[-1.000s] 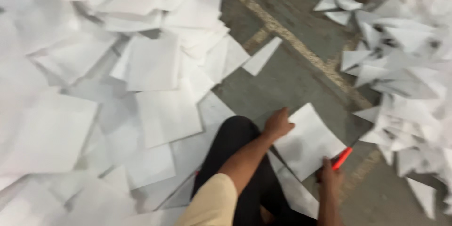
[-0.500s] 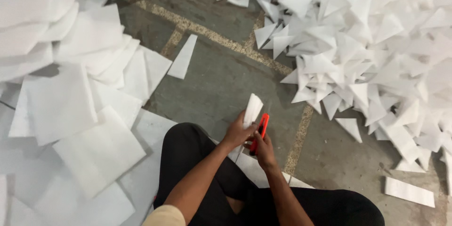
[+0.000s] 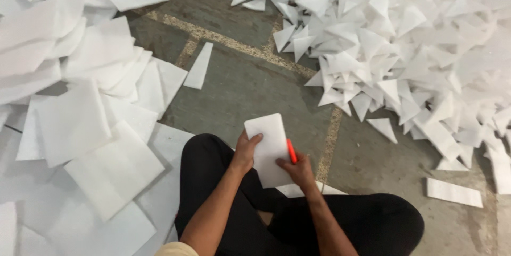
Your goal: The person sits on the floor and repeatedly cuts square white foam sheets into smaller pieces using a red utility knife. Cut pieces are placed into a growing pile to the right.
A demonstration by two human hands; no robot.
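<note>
White foam is lying everywhere on the floor (image 3: pixel 250 85), and the person is sitting cross-legged in the middle of it. The left hand (image 3: pixel 246 152) is pinching a folded white sheet (image 3: pixel 269 147) at its left edge, thumb on top, holding it up above the lap. The right hand (image 3: pixel 299 169) is closing around a red cutter (image 3: pixel 291 151) and is also touching the sheet's lower right edge.

A risk is showing here: the cutter is lying very near the fingers of both hands, so if the soft sheet is bending or slipping during a cut, the blade could be catching a finger or the leg under it. An uneven cut is also possible, because nothing firm is supporting the sheet.

Counting: one sheet in the hands, one cutter. Square sheets (image 3: pixel 74 123) are piling on the left, too many and too overlapped to count. Triangles (image 3: pixel 404 43) are heaping on the right, also uncountable. Two loose strips are lying apart, one (image 3: pixel 199 66) up left, one (image 3: pixel 453 192) down right.
</note>
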